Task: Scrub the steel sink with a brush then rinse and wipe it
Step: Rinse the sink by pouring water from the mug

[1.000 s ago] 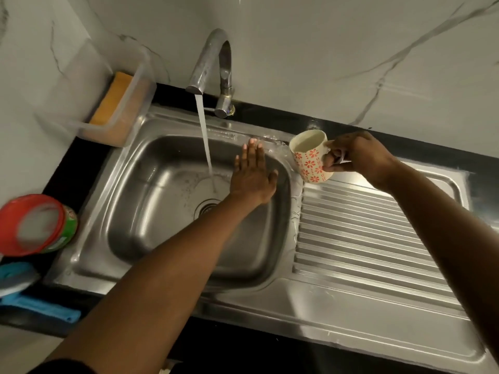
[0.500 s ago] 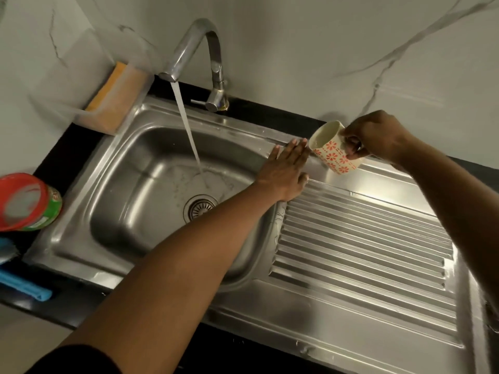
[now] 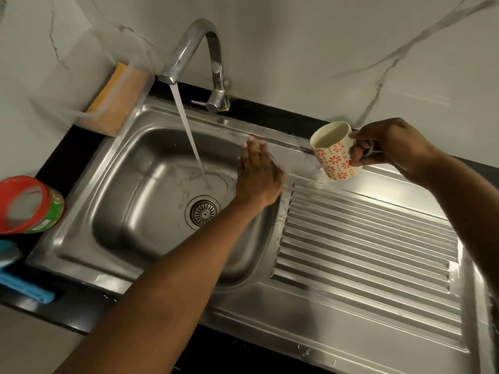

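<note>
the steel sink (image 3: 140, 238), under the running tap (image 3: 201, 36), is likely being rinsed: the left hand (image 3: 259, 176) presses flat, fingers together, on its right wall, while the right hand (image 3: 388, 147) grips a tilted mug (image 3: 334, 157) by its handle, probably to pour.

Head view looks steeply down (close) over the sink (image 3: 151, 168).

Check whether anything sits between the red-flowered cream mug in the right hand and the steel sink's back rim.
Nothing visible does. The right hand holds the red-flowered cream mug tilted over the steel sink's back rim, open air beneath. The left hand lies flat at the basin's back corner, left of the mug, not under it.
</note>
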Action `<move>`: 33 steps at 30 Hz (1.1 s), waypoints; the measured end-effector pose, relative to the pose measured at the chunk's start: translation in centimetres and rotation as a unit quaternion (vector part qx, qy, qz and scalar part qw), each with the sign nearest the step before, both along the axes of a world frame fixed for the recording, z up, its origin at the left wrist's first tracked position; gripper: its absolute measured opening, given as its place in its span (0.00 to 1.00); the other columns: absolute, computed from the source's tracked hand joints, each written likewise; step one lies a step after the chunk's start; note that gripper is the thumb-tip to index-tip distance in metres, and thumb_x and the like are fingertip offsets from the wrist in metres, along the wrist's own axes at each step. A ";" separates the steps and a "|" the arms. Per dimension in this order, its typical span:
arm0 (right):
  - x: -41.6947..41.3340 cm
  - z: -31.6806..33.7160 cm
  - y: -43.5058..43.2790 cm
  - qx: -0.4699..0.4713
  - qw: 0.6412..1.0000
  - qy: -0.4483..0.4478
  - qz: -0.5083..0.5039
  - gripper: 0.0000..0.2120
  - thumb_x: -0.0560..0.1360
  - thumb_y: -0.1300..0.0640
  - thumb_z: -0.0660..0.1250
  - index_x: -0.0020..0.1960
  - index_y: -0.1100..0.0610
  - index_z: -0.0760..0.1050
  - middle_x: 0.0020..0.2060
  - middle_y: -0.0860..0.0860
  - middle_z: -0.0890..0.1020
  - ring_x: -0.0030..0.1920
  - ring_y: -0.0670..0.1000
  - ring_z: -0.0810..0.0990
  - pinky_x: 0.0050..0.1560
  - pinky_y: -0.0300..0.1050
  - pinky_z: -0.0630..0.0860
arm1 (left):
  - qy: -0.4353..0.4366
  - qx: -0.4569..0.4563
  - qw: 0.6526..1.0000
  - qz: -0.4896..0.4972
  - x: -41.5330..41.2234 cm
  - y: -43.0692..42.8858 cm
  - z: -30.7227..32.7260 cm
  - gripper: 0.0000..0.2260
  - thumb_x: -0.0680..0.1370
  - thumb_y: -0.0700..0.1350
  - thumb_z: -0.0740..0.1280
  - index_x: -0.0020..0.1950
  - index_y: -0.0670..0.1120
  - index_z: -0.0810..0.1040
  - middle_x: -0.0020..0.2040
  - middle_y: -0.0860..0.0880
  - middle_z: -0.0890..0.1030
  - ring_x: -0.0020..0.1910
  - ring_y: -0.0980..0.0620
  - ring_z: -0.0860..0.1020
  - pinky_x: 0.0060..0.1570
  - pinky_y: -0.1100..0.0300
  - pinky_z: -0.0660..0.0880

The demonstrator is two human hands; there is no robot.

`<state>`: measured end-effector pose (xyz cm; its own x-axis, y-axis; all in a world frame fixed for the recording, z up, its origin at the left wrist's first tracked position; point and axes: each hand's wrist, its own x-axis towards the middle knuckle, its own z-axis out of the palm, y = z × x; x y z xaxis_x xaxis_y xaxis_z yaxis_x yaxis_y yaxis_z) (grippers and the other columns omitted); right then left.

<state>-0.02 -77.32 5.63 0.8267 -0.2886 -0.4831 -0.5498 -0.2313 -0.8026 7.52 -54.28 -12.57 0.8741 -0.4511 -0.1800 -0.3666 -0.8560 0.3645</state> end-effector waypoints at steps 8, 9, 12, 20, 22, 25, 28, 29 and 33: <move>4.5 -0.9 6.8 -0.052 0.998 0.014 0.014 0.09 0.83 0.57 0.67 0.50 0.62 0.82 0.41 0.58 0.84 0.47 0.56 0.86 0.53 0.54 0.85 | -0.040 -0.009 0.989 -0.140 0.5 0.8 -1.0 0.34 0.85 0.61 0.44 0.86 0.43 0.44 0.86 0.41 0.44 0.85 0.40 0.41 0.82 0.36 0.47; 5.4 -1.1 8.1 -0.061 0.998 0.010 0.021 0.08 0.83 0.57 0.67 0.50 0.61 0.82 0.41 0.56 0.85 0.46 0.55 0.86 0.53 0.53 0.85 | -0.037 -0.020 0.995 -0.090 0.8 1.6 -1.1 0.36 0.85 0.62 0.46 0.86 0.42 0.42 0.86 0.40 0.43 0.85 0.39 0.41 0.83 0.38 0.45; 7.8 -1.6 11.5 -0.081 0.996 0.000 0.031 0.09 0.82 0.56 0.67 0.53 0.60 0.83 0.45 0.55 0.86 0.46 0.53 0.88 0.51 0.52 0.86 | -0.028 -0.056 0.998 0.008 2.2 4.0 -1.4 0.37 0.86 0.60 0.53 0.85 0.41 0.40 0.86 0.40 0.40 0.85 0.40 0.41 0.83 0.43 0.44; 7.5 -2.6 14.5 0.007 1.000 -0.008 -0.013 0.08 0.83 0.58 0.67 0.47 0.58 0.81 0.46 0.55 0.85 0.50 0.55 0.86 0.54 0.52 0.85 | -0.019 -0.100 0.994 -0.045 4.5 6.4 -1.6 0.37 0.86 0.56 0.57 0.85 0.39 0.44 0.85 0.36 0.45 0.85 0.37 0.43 0.83 0.41 0.48; 6.5 -2.5 14.3 0.019 1.000 0.000 -0.020 0.07 0.83 0.58 0.66 0.50 0.60 0.81 0.48 0.60 0.84 0.50 0.55 0.85 0.50 0.48 0.86 | -0.010 -0.093 0.986 -0.137 3.4 7.7 -1.6 0.32 0.86 0.54 0.55 0.86 0.42 0.49 0.86 0.40 0.49 0.85 0.41 0.44 0.82 0.40 0.52; 5.6 -2.5 13.8 0.020 0.999 0.024 -0.031 0.11 0.83 0.59 0.65 0.58 0.66 0.80 0.52 0.66 0.82 0.49 0.55 0.85 0.43 0.43 0.85 | -0.005 -0.102 0.988 -0.119 1.2 11.8 -0.3 0.28 0.87 0.50 0.55 0.85 0.44 0.55 0.85 0.43 0.57 0.85 0.44 0.52 0.82 0.44 0.57; 6.0 -2.5 14.1 -0.013 0.998 0.052 -0.027 0.10 0.83 0.59 0.66 0.57 0.65 0.81 0.51 0.62 0.84 0.51 0.59 0.86 0.43 0.46 0.86 | -0.013 -0.119 0.993 -0.024 1.0 17.6 0.7 0.23 0.84 0.46 0.59 0.80 0.46 0.66 0.76 0.43 0.71 0.75 0.45 0.70 0.74 0.51 0.71; 6.4 -2.5 14.6 -0.023 0.998 0.055 -0.020 0.10 0.83 0.58 0.66 0.55 0.64 0.81 0.49 0.61 0.85 0.51 0.59 0.86 0.44 0.48 0.87 | -0.035 -0.116 0.993 -0.005 1.7 19.4 0.9 0.21 0.82 0.45 0.60 0.77 0.46 0.70 0.72 0.43 0.74 0.69 0.45 0.74 0.68 0.51 0.75; 9.1 -2.7 17.4 -0.089 0.995 0.033 0.026 0.10 0.83 0.58 0.66 0.50 0.63 0.82 0.43 0.59 0.86 0.47 0.58 0.88 0.52 0.55 0.85 | -0.118 -0.115 0.986 0.039 6.1 23.3 0.7 0.20 0.76 0.38 0.64 0.69 0.43 0.75 0.67 0.41 0.75 0.63 0.42 0.76 0.60 0.44 0.79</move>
<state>9.07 -59.96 2.92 0.8106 -0.3318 -0.4825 -0.5839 -0.3958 -0.7088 13.65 -31.00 -11.85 0.9129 -0.3866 0.1313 -0.4011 -0.7893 0.4649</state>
